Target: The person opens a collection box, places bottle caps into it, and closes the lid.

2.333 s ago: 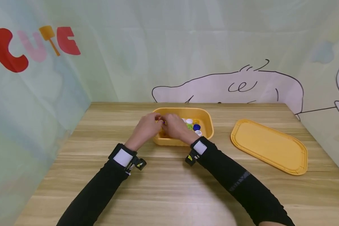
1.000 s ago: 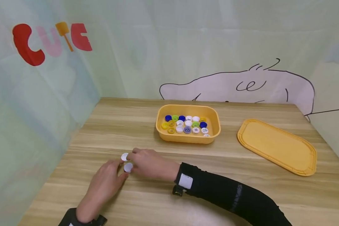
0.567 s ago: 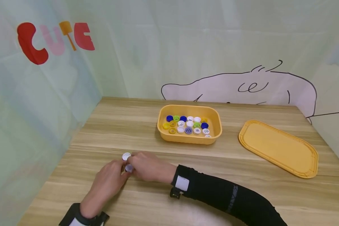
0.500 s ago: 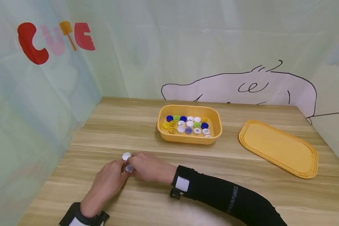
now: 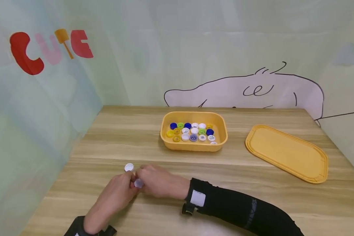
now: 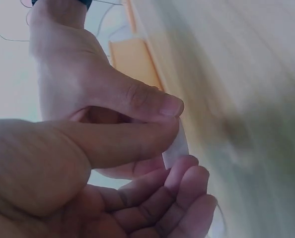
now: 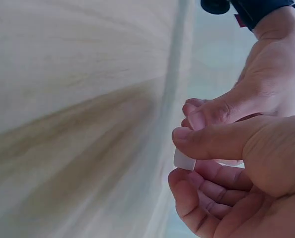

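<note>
In the head view, both hands meet low on the left of the wooden table. Between them they pinch a small whitish, slightly translucent bottle cap (image 5: 138, 183). My left hand (image 5: 113, 193) grips its left side, while my right hand (image 5: 162, 182) holds it from the right. Up close in the left wrist view, the cap (image 6: 177, 148) sits on edge between thumb and fingertips. The right wrist view has the cap (image 7: 184, 159) under the right thumb, with the left hand (image 7: 271, 79) just behind. A white bottle cap (image 5: 129, 167) lies on the table beyond the left fingers.
A yellow plastic tub (image 5: 193, 147) stands toward the back middle, with several blue, green, yellow and white caps inside. To its right lies a flat yellow lid (image 5: 286, 154). A printed cloth backdrop (image 5: 177, 55) rises behind the table.
Both hands have moved from inside the tub to the table's left front. There two whitish caps appeared; one now lies alone beyond the hands, the other is pinched between them.
</note>
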A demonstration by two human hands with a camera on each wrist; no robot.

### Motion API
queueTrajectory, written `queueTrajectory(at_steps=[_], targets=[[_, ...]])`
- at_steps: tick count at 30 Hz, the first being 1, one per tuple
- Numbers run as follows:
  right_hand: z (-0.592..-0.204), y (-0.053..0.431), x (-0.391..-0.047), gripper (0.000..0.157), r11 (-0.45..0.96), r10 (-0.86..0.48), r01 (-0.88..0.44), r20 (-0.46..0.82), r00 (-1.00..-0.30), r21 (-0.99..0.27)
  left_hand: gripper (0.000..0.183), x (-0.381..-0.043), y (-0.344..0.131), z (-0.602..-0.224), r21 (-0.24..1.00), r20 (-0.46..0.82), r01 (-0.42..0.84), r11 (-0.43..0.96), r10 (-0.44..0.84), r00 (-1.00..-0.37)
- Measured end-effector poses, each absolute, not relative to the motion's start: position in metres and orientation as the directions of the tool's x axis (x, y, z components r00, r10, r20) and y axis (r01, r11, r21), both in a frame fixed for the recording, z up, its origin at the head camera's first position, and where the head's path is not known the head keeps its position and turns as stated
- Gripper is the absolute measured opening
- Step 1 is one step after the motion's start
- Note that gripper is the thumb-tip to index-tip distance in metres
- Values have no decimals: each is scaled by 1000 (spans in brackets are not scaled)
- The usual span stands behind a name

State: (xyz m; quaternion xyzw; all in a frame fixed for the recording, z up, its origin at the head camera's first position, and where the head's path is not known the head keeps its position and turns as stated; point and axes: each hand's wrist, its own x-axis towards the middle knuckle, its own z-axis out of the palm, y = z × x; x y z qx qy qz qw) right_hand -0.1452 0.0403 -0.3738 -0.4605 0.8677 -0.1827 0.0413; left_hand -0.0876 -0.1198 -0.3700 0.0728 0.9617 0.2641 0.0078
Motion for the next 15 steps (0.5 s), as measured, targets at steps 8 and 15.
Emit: queueTrajectory(at_steps=[8,15], targets=[[-339,74,-147,21,530,-750,-707,130,-648,-469,17,-101,-101,-339,624,45,172,762,185,-982],[-308,105,-164,15,509,-697,-704,242,-675,-495,16,-131,-76,-307,633,120,268,726,250,-961]])
